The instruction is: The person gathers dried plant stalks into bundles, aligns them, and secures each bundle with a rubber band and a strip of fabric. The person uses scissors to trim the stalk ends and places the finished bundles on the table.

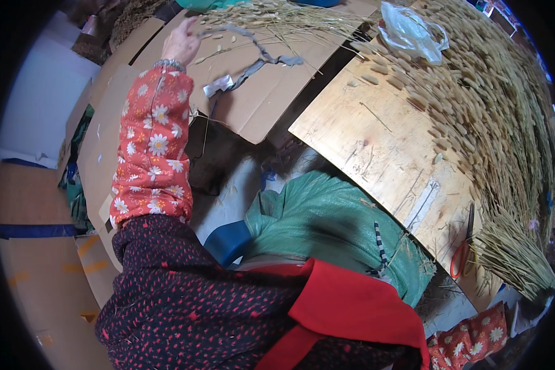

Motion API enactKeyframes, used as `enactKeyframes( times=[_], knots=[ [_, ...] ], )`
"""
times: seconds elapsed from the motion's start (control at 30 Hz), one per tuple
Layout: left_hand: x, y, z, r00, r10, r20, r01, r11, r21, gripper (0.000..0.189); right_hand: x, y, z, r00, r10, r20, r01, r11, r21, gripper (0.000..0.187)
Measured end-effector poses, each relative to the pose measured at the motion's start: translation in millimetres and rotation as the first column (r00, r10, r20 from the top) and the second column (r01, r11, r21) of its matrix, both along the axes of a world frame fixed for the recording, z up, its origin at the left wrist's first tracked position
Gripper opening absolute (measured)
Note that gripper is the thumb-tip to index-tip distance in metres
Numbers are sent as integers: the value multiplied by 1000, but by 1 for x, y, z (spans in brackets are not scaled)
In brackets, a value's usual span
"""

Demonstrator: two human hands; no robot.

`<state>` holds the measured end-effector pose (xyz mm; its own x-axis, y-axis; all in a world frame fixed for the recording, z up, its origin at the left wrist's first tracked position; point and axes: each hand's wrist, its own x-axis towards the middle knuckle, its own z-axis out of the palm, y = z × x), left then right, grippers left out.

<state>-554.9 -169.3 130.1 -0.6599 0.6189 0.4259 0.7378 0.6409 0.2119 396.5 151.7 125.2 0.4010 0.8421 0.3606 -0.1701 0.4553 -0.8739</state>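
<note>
My left hand (182, 42) reaches out at the upper left, over cardboard, its fingertips beside loose dried grass stems (277, 16) with fluffy seed heads. What its fingers do is too small to tell. A grey cloth strip (261, 53) and a crumpled white piece (218, 86) lie on the cardboard right of it. My right hand is out of view; only its flowered sleeve (471, 340) shows at the lower right. Near that sleeve, red-handled scissors (465, 252) rest on the plywood board (370, 134), beside a bundle of cut stems (513, 254).
A large heap of dried bunny-tail grass (490, 97) covers the board's right side, with a clear plastic bag (414, 32) on it. Green woven sheeting (323, 222) lies over my lap. A dark gap separates the cardboard (263, 106) from the board. Cardboard sheets stand at left.
</note>
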Motion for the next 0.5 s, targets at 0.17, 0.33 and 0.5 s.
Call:
enactKeyframes(
  times=[0.17,0.33,0.5],
  knots=[
    [25,-20,-35,997,-40,-58,30,985,-168,51,-67,-5,9,961,32,273,-41,999,27,43],
    [99,33,-31,429,-758,491,497,652,572,41,-152,-13,-16,656,68,751,-350,910,224,42],
    [194,104,-15,192,-961,200,822,269,502,60,-274,-20,-11,678,269,684,-509,843,173,39]
  ],
)
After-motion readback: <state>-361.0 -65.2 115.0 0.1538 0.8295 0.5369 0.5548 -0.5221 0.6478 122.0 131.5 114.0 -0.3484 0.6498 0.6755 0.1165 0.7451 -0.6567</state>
